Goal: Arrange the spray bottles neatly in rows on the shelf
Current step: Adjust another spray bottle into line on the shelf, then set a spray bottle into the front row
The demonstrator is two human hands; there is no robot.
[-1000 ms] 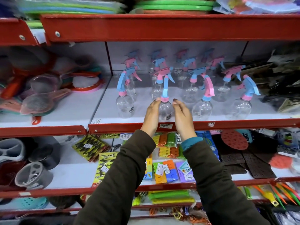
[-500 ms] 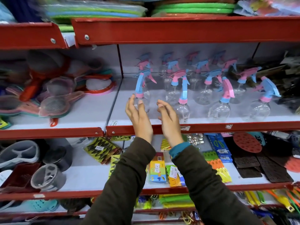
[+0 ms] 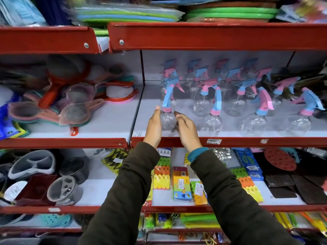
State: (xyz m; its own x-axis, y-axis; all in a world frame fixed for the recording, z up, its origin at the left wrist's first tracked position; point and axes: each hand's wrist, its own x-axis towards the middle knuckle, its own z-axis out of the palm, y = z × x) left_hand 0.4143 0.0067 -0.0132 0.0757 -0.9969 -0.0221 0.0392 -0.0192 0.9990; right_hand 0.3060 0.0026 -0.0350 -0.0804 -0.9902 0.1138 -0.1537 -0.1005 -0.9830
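Several clear spray bottles with pink-and-blue trigger heads stand in rows on the white shelf (image 3: 235,140) with a red front edge. The front row's leftmost bottle (image 3: 168,119) stands upright between my two hands. My left hand (image 3: 153,129) lies flat against its left side. My right hand (image 3: 186,132) touches its right side with the fingers extended. To its right in the front row stand a second bottle (image 3: 214,122), a third bottle (image 3: 254,123) and one more bottle (image 3: 299,123). Further bottles (image 3: 203,101) behind them are blurred.
A red divider (image 3: 141,68) bounds the bottle bay on the left. Beyond it lies a pile of sieves and brushes (image 3: 74,112). The red upper shelf edge (image 3: 212,35) hangs overhead. Dark goods (image 3: 316,80) crowd the right end. Packets of clips (image 3: 182,183) fill the shelf below.
Both hands left the second front bottle and moved left to the leftmost front bottle, now closing on its sides. My view also shifted left.
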